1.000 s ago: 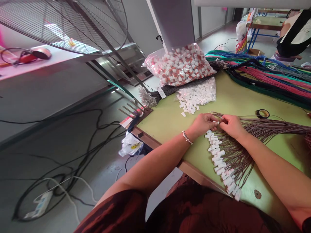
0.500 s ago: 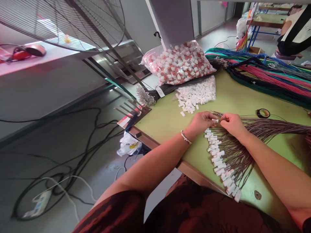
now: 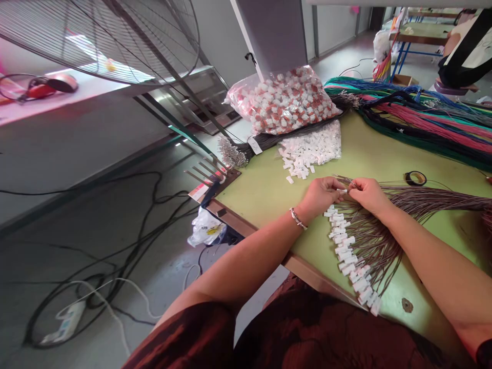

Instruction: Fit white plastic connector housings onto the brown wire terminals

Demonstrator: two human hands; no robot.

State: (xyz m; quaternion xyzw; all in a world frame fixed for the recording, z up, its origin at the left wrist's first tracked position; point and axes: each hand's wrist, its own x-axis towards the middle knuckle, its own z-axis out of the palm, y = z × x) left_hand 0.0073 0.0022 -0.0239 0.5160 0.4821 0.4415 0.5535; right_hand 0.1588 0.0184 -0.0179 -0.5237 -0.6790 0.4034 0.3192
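Note:
My left hand (image 3: pixel 322 196) is closed in a pinch on a small white plastic connector (image 3: pixel 343 191), mostly covered by the fingers. Right beside it, my right hand (image 3: pixel 367 195) pinches the end of a thin brown wire, and the fingertips of both hands nearly meet there. Below my hands a slanting row of white connectors (image 3: pixel 349 259) lies on the green tabletop, each on the end of a brown wire. These wires join a long brown bundle (image 3: pixel 430 202) running off to the right under my right forearm.
Loose white connectors spill from a clear bag (image 3: pixel 317 143). Behind it sits a big bag of white and orange parts (image 3: pixel 288 102). Coloured wire bundles (image 3: pixel 418 113) lie at back right, a black tape roll (image 3: pixel 415 178) nearer. A pronged rack (image 3: pixel 215 177) stands at the left corner.
My fingertips have come closer together, and the white connector has moved from visibly apart to right at my right fingertips. The view has shifted slightly.

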